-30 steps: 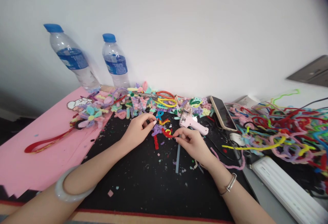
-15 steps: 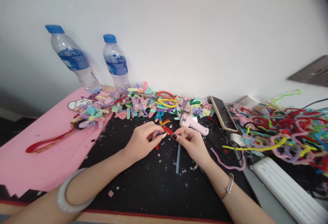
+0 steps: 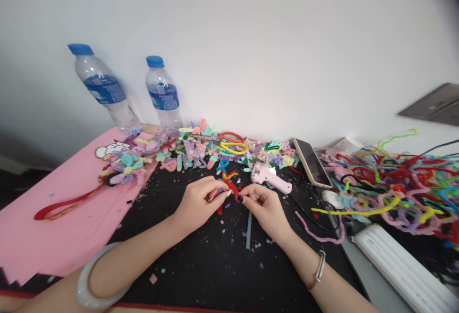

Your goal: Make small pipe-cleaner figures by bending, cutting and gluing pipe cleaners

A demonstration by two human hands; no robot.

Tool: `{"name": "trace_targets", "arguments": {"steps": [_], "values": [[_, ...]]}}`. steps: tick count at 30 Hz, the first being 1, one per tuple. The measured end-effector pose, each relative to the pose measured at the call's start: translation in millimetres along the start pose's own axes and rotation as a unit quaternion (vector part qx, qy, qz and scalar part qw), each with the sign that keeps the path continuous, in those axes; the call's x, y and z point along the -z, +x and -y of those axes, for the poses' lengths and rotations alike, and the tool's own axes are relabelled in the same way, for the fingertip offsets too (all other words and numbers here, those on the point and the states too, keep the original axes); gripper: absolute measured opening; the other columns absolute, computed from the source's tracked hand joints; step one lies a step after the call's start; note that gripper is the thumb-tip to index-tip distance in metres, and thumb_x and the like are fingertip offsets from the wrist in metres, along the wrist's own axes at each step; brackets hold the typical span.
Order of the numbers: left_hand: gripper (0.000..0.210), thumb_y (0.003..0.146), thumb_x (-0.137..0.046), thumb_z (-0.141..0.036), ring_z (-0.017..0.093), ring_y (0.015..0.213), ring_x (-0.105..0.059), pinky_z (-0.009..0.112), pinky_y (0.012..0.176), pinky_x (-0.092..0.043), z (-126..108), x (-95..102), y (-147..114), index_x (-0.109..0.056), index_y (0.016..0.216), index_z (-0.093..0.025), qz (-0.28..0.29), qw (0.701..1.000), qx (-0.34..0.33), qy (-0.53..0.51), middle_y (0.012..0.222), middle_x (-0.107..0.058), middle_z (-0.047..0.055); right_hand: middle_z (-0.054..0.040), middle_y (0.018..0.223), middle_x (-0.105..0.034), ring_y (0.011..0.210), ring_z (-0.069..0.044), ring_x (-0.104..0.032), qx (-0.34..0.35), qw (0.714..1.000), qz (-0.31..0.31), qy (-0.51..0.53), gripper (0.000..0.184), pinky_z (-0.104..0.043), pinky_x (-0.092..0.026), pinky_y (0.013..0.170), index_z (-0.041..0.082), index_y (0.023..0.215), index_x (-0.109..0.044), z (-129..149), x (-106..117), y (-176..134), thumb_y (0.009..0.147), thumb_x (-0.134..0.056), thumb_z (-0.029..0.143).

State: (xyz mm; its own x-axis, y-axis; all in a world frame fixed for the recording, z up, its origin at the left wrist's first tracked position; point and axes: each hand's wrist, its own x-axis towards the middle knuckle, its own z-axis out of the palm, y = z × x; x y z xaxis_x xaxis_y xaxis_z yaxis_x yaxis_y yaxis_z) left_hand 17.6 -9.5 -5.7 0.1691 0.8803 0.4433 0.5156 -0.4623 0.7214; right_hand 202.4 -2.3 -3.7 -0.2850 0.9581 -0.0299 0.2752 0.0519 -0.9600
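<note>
Red pipe cleaner [image 3: 233, 188] pinched between both hands, left hand [image 3: 201, 201] and right hand [image 3: 263, 206]; two bottles [image 3: 163, 93] at 11 o'clock, one glue gun [image 3: 269, 178] at 1 o'clock on the desk [image 3: 215, 260]

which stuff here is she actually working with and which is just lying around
In hand:
left hand and right hand, pinching a red pipe cleaner piece between them.

Lying about:
pink glue gun, phone, two water bottles, scissors, pile of loose pipe cleaners, pink sheet.
</note>
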Motion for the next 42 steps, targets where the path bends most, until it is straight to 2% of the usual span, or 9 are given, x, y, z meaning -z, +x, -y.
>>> {"name": "trace_targets", "arguments": {"steps": [6,12,17,21,25,28,31,36,42], "values": [[0.008,0.082,-0.054,-0.020,0.008,0.052,-0.040,0.020,0.053,-0.034,0.2,1.6,1.5,-0.062,0.080,-0.017,0.003,1.000,0.002,0.009,0.057,-0.038,-0.005,0.0087,0.051,-0.024,0.047,-0.007,-0.023,0.004,0.999,-0.032,0.003,0.018,-0.021,-0.018,0.045,0.014,0.078,-0.060,-0.2,4.4,2.1,0.076,-0.056,0.032],[0.008,0.083,-0.050,-0.020,0.010,0.054,-0.040,0.021,0.055,-0.035,7.6,12.8,10.2,-0.058,0.083,-0.017,-0.013,0.998,0.002,0.062,0.060,-0.038,-0.004,0.0082,0.053,-0.026,0.048,-0.008,-0.025,0.038,0.992,-0.124,-0.005,0.016,-0.021,-0.021,0.047,0.015,0.082,-0.059,-5.4,10.9,4.2,0.078,-0.054,0.030],[0.012,0.086,-0.047,-0.023,0.012,0.059,-0.047,0.023,0.059,-0.038,17.1,36.8,16.0,-0.058,0.086,-0.018,0.063,0.989,-0.008,0.137,0.069,-0.048,-0.001,0.0084,0.053,-0.023,0.048,-0.008,-0.024,0.056,0.988,-0.143,-0.032,0.015,-0.022,-0.021,0.047,0.016,0.083,-0.060,-7.6,13.4,5.2,0.079,-0.053,0.028],[0.018,0.087,-0.044,-0.024,0.016,0.077,-0.056,0.026,0.069,-0.042,26.4,52.4,12.8,-0.060,0.093,-0.019,0.123,0.976,-0.005,0.182,0.089,-0.058,0.004,0.0085,0.053,-0.023,0.047,-0.008,-0.025,0.072,0.987,-0.137,-0.050,0.015,-0.021,-0.022,0.047,0.015,0.083,-0.060,-7.6,12.7,4.7,0.079,-0.053,0.028],[0.024,0.088,-0.041,-0.025,0.020,0.097,-0.057,0.030,0.085,-0.043,38.1,57.2,8.6,-0.060,0.103,-0.020,0.156,0.971,-0.004,0.179,0.107,-0.060,0.006,0.0087,0.052,-0.024,0.047,-0.008,-0.025,0.080,0.985,-0.138,-0.071,0.014,-0.021,-0.022,0.046,0.015,0.082,-0.060,-7.0,12.7,4.3,0.079,-0.052,0.026],[0.026,0.088,-0.042,-0.026,0.020,0.099,-0.057,0.032,0.088,-0.043,39.3,56.6,6.3,-0.060,0.105,-0.021,0.135,0.976,0.003,0.173,0.109,-0.062,0.005,0.0086,0.052,-0.024,0.046,-0.008,-0.026,0.086,0.984,-0.138,-0.077,0.014,-0.021,-0.022,0.046,0.015,0.082,-0.060,-7.8,13.4,4.8,0.079,-0.052,0.026],[0.023,0.087,-0.046,-0.029,0.019,0.098,-0.057,0.033,0.089,-0.044,28.2,51.0,3.3,-0.062,0.102,-0.021,0.090,0.982,-0.005,0.166,0.110,-0.061,0.006,0.0088,0.051,-0.024,0.046,-0.008,-0.026,0.089,0.983,-0.135,-0.083,0.014,-0.021,-0.022,0.046,0.015,0.083,-0.060,-9.2,13.4,4.9,0.079,-0.052,0.026],[0.015,0.084,-0.053,-0.026,0.020,0.107,-0.048,0.034,0.094,-0.039,1.1,28.3,-2.6,-0.066,0.089,-0.020,0.152,0.970,-0.095,0.165,0.114,-0.056,0.006,0.0089,0.051,-0.025,0.045,-0.007,-0.026,0.100,0.982,-0.125,-0.099,0.014,-0.021,-0.022,0.046,0.014,0.083,-0.061,-9.3,12.2,3.9,0.079,-0.052,0.024],[0.010,0.082,-0.056,-0.022,0.022,0.109,-0.045,0.039,0.095,-0.037,-5.4,10.4,-3.7,-0.065,0.081,-0.018,0.193,0.958,-0.086,0.194,0.115,-0.055,0.005,0.0090,0.051,-0.026,0.045,-0.007,-0.027,0.104,0.981,-0.121,-0.112,0.014,-0.021,-0.023,0.046,0.014,0.083,-0.061,-9.9,12.0,4.6,0.079,-0.052,0.024]]}}
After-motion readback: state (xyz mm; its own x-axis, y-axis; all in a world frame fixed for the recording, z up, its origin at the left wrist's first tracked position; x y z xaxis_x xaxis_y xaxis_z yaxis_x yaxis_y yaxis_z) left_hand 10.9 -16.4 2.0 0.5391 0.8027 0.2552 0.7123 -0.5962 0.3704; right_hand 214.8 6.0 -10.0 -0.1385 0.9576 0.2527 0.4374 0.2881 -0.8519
